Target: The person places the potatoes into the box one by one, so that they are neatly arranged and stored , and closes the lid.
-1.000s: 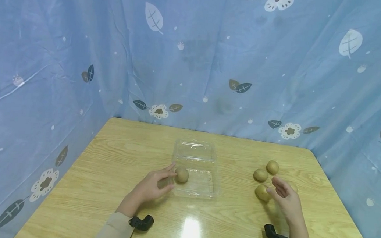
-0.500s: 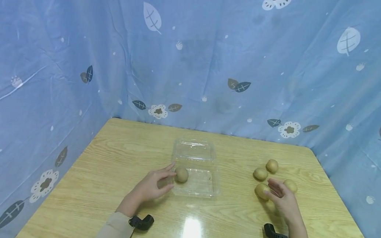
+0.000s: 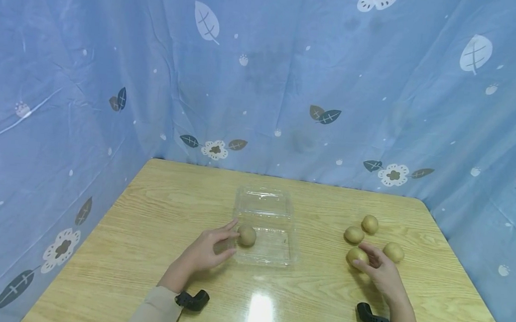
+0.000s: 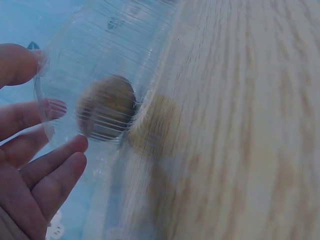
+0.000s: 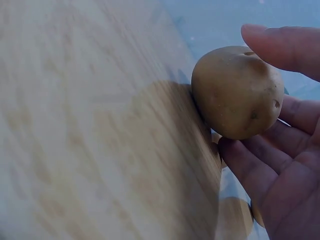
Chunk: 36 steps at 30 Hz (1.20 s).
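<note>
In the head view my left hand [image 3: 211,250] is at the left side of a clear plastic clamshell container [image 3: 273,257], its lid folded back. Fingertips rest at the container's rim, thumb and fingers spread apart. One potato [image 3: 247,235] lies inside near them; in the left wrist view this potato [image 4: 107,107] shows through the ribbed plastic. My right hand [image 3: 382,272] surrounds another potato [image 3: 356,257] on the table. In the right wrist view, the thumb extends over one side of that potato [image 5: 237,95] and fingertips are right at the opposite side, the grasp still loose.
Three more potatoes lie around the right hand: one potato [image 3: 354,234] just beyond it, a farther potato [image 3: 370,224], and a third potato [image 3: 393,252] to its right. A blue patterned curtain [image 3: 263,81] borders the wooden table [image 3: 184,186] behind and at both sides.
My right hand has moved slightly left and down around the nearest potato, uncovering the rightmost potato behind it. The left hand stays at the container.
</note>
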Available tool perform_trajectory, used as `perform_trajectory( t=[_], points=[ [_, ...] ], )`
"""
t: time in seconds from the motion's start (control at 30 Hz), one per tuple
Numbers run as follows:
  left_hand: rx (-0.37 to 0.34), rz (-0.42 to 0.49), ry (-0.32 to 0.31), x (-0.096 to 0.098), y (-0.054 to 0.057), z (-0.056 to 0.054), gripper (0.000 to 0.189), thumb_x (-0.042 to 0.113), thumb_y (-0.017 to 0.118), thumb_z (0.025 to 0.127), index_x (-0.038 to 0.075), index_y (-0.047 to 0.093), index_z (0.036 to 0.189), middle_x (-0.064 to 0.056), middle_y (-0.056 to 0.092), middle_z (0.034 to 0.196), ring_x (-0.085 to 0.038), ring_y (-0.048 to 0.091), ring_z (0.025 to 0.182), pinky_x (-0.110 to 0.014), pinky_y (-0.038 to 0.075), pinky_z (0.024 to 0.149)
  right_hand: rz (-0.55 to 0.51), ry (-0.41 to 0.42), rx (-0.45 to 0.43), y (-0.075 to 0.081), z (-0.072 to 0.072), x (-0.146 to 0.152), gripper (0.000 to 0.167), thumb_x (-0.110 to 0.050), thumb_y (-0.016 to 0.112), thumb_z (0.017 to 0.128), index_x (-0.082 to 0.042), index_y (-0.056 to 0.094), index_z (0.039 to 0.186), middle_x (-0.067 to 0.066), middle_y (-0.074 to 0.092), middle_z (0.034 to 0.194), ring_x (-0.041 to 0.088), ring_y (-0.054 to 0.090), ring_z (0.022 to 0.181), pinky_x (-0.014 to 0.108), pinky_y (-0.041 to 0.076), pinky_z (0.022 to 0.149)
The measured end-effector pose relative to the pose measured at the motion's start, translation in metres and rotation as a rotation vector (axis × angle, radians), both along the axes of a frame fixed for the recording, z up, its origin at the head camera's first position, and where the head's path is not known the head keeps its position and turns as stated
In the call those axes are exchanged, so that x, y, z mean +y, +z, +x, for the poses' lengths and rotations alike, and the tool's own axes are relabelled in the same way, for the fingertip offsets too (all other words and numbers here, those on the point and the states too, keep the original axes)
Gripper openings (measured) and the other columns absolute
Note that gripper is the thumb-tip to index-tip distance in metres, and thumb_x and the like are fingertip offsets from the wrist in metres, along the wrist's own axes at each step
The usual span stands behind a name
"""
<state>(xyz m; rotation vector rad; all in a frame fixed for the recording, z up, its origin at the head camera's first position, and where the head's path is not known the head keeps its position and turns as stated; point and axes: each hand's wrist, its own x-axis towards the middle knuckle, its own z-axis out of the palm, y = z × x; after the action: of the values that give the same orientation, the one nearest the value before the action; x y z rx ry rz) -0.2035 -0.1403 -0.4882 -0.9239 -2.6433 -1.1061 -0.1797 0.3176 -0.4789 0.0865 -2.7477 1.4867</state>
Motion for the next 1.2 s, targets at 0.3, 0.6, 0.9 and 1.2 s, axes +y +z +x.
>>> perform_trajectory(
  t=[0.3,0.6,0.9,1.2],
  points=[
    [-0.015,0.008,-0.001,0.0001,0.0019,0.0014,0.039,0.024,0.064,0.090,0.008,0.061,0.125,-0.010,0.035,0.151,-0.032,0.046,0.130,-0.046,0.040,0.107,-0.044,0.028,-0.019,-0.0025,-0.0020,-0.0004,0.063,-0.023,0.064,0.091,0.006,0.037,0.140,0.030,0.039,0.142,-0.024,0.038,0.101,-0.002,0.035,0.083],
    [-0.006,-0.003,0.008,-0.0010,0.0008,0.0009,0.039,0.024,0.064,0.090,0.010,0.061,0.125,-0.010,0.036,0.150,-0.031,0.046,0.130,-0.045,0.042,0.106,-0.071,0.066,-0.016,-0.0028,-0.0025,0.0006,0.065,-0.020,0.065,0.090,0.008,0.034,0.141,0.031,0.038,0.142,-0.026,0.037,0.102,-0.002,0.036,0.084],
    [-0.020,-0.013,0.001,0.0000,0.0004,0.0002,0.040,0.027,0.063,0.091,0.010,0.060,0.126,-0.011,0.036,0.151,-0.030,0.045,0.131,-0.043,0.042,0.106,-0.160,0.162,-0.003,-0.0065,0.0020,0.0072,0.063,-0.013,0.059,0.093,0.013,0.028,0.141,0.037,0.029,0.144,-0.025,0.037,0.108,-0.002,0.037,0.087],
    [-0.039,0.004,-0.003,0.0003,0.0029,0.0012,0.039,0.026,0.063,0.091,0.009,0.061,0.126,-0.012,0.036,0.150,-0.029,0.048,0.129,-0.044,0.043,0.105,-0.122,0.127,-0.028,-0.0027,0.0024,0.0052,0.062,-0.015,0.061,0.092,0.010,0.032,0.141,0.034,0.035,0.142,-0.023,0.039,0.105,0.001,0.041,0.085]
  ],
)
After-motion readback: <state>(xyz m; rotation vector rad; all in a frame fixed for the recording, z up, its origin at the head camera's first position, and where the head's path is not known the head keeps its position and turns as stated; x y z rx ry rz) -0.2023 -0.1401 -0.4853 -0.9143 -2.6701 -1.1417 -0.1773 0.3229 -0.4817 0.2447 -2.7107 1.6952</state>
